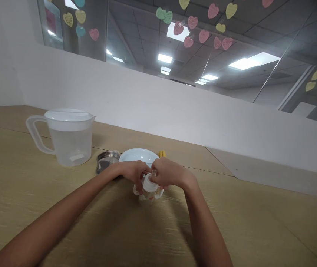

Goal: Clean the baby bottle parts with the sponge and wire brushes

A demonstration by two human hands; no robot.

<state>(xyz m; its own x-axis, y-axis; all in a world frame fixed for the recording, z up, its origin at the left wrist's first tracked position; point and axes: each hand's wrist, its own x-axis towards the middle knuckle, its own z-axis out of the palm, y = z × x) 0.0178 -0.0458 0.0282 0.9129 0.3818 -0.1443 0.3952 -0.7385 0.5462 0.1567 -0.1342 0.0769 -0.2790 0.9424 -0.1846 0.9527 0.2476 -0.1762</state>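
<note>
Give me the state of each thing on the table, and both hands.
Clear two-handled bottle with white collar: upright, collar on.
Bare left hand: curled against the bottle's side.
Bare right hand: pinching at the bottle's top.
Translucent plastic pitcher with white lid: upright, lid on.
Glossy white dish: face up, partly hidden.
Silver metal container: appears open.
Yellow object: mostly hidden.

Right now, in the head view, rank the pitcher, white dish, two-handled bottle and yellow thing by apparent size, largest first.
Pitcher
White dish and two-handled bottle: unsure which, both partly hidden
Yellow thing
</note>
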